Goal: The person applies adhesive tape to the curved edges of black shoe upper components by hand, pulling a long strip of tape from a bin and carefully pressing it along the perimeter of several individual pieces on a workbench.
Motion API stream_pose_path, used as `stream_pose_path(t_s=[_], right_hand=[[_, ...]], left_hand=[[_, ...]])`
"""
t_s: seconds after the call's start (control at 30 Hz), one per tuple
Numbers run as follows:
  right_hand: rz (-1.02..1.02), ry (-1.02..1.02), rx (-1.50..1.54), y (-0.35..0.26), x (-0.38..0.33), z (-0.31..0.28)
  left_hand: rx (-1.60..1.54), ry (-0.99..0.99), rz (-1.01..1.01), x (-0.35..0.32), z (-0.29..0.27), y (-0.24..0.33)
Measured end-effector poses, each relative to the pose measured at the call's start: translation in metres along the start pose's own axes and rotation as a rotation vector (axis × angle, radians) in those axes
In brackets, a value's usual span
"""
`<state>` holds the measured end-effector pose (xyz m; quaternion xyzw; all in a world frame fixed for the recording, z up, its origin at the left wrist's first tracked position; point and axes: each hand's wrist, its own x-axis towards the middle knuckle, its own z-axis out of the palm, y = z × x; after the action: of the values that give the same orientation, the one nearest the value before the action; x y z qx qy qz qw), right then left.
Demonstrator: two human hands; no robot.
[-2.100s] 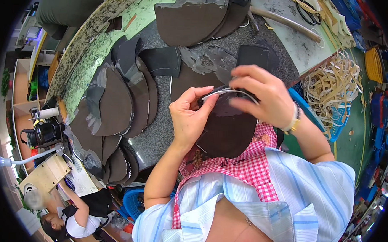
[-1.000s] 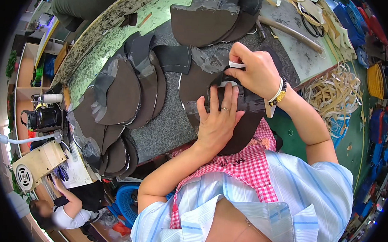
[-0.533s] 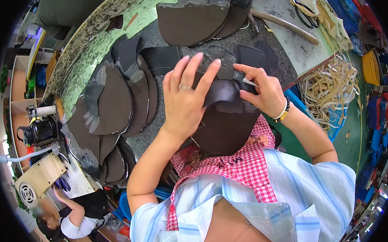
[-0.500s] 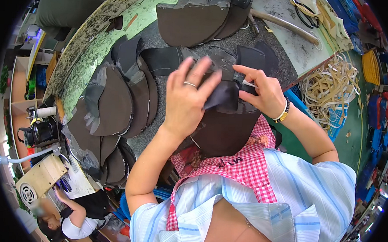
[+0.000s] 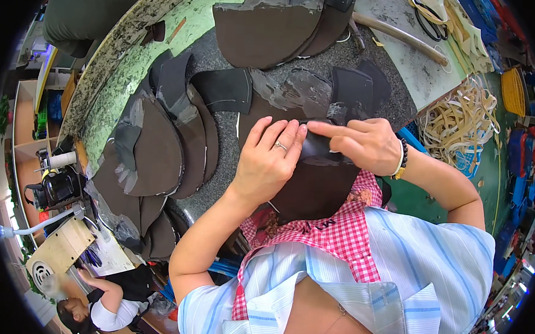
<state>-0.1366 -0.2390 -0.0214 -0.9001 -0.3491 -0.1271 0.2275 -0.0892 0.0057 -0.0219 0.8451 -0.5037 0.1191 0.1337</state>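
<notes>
A dark brown rounded panel (image 5: 314,190) lies at the table's near edge, against my apron, with a smooth black piece (image 5: 316,150) across its upper part. My left hand (image 5: 274,155) rests on the black piece's left part, fingers stretched out side by side and tips at its upper edge. From the right, my right hand (image 5: 364,144) reaches over the same piece; its index finger points left and almost meets the left fingertips. The thumb side of that hand is partly hidden. Just beyond my fingers lies another brown panel (image 5: 270,107) with grey, glue-like smears.
Overlapping brown panels (image 5: 155,144) lie at the left, and another stack (image 5: 261,35) at the far side. A wooden-handled tool (image 5: 401,35) and black scissors (image 5: 432,25) lie far right. Off the table's right side is a heap of cream strips (image 5: 460,122). A co-worker (image 5: 106,300) sits lower left.
My left hand has come down onto the black piece from a blurred, raised position. My right hand has moved slightly nearer me, its index finger now beside the left fingertips.
</notes>
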Motion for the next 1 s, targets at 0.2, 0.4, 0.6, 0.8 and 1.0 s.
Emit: stream_pose_path(t_s=[0.2, 0.4, 0.6, 0.8, 1.0], right_hand=[[0.044, -0.171, 0.139, 0.004, -0.006, 0.002], [-0.072, -0.147, 0.287, 0.015, -0.010, 0.000], [0.508, -0.113, 1.100, 0.011, 0.001, -0.018], [0.726, 0.107, 1.205, -0.012, -0.010, -0.086], [0.528, -0.168, 1.036, -0.009, 0.000, -0.064]], left_hand=[[-0.151, -0.119, -0.075, -0.013, -0.016, -0.004], [-0.514, -0.048, -0.220, -0.033, -0.020, -0.019], [-0.444, 0.078, -0.372, 0.001, -0.010, 0.004], [-0.007, 0.463, -0.382, -0.029, -0.101, 0.006], [0.594, 0.324, -0.632, -0.072, -0.138, -0.085]])
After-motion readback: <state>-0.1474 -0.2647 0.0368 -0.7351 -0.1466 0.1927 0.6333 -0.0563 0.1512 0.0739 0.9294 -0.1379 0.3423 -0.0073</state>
